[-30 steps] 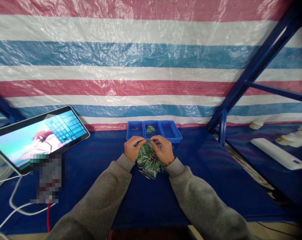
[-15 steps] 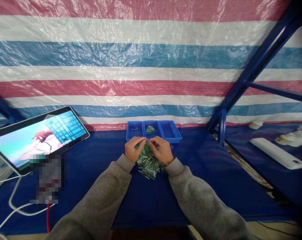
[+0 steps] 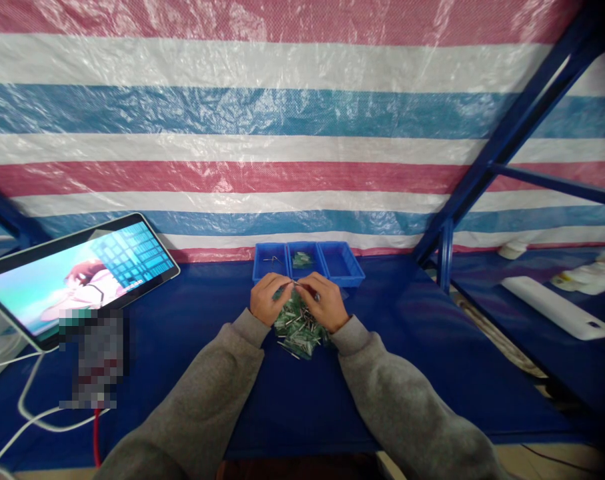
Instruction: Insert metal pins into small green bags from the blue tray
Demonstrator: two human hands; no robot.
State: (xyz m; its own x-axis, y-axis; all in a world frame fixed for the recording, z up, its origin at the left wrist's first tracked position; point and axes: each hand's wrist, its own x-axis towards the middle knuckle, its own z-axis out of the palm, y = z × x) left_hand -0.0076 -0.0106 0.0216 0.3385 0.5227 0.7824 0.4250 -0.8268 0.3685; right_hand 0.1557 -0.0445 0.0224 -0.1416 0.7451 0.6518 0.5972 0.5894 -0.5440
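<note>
My left hand and my right hand meet fingertip to fingertip above a heap of small green-tinted plastic bags and thin metal pins. Both are closed in a pinch on a small thin piece, which looks like metal; its exact kind is too small to tell. Just beyond the fingers stands a row of three blue trays. A few thin metal pieces lie in the left tray, green bags in the middle tray, and the right tray shows its bare floor.
On the left, a tablet with a lit screen leans at an angle, with a blurred-out object and cables before it. A blue metal frame rises at right. Past it lie a long white object and white items.
My fingertips have shifted slightly, the right index finger and thumb now stretching closer to the left fingers. The heap and trays stay as they were.
</note>
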